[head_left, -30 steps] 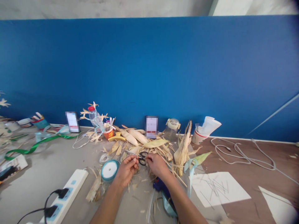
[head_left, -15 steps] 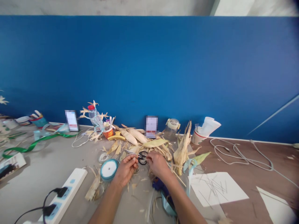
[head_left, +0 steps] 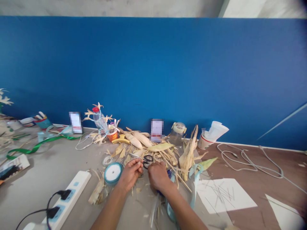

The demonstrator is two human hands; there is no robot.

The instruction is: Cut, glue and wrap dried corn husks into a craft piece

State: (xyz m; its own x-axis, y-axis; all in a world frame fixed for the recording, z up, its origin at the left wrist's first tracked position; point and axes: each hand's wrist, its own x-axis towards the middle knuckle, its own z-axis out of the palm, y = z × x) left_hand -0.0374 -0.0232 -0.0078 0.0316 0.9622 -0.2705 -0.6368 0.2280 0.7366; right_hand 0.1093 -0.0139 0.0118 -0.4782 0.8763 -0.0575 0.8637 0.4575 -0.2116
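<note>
My left hand [head_left: 132,172] is closed in a pinch, thumb against fingers, and whatever lies between the fingertips is too small to make out. To its right, my right hand [head_left: 158,175] is curled downward with its knuckles up, so its fingertips are hidden. Black-handled scissors [head_left: 148,158] lie just beyond the gap between both hands. Left of my left wrist sits a roll of light blue ribbon [head_left: 113,172] with a white face. A dark blue object [head_left: 169,173] is partly covered by my right hand. Dry corn husks [head_left: 141,139] are heaped behind the hands.
A white power strip [head_left: 69,199] with black plugs lies front left. Thin sticks rest on a white paper sheet [head_left: 224,195] at right. Behind stand a phone [head_left: 157,130], a clear jar [head_left: 177,133] and a paper cup [head_left: 203,142]. A white cable [head_left: 251,163] trails right.
My right hand has moved down and turned, its fingers now curled out of sight. My left hand keeps its pinch in nearly the same place. The view has shifted slightly.
</note>
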